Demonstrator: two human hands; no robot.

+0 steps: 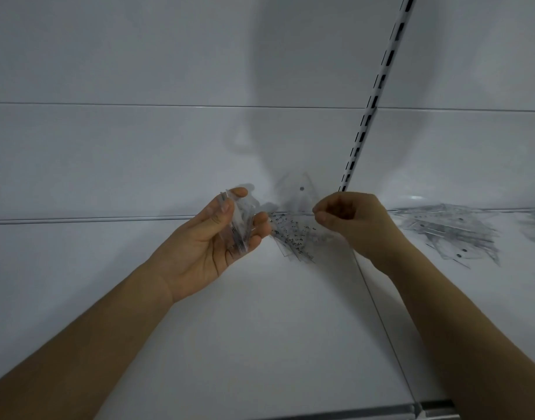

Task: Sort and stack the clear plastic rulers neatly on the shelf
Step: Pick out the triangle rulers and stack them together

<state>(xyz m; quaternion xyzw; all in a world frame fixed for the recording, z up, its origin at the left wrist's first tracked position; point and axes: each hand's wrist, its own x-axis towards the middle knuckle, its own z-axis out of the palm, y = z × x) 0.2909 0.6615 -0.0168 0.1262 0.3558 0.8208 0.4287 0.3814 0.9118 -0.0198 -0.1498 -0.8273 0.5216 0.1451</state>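
My left hand point(211, 237) grips a bunch of clear rulers point(236, 225). My right hand point(348, 219) pinches one ruler point(296, 234) above the white shelf point(260, 328).

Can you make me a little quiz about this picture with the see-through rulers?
1. True or false: the left hand grips a bundle of clear plastic rulers.
2. Which side of the white slotted metal upright has the loose heap of clear plastic rulers? A) left B) right
3. Fill in: the right hand pinches a clear triangular ruler above the white ____.

Key: 1 true; 2 B; 3 shelf.
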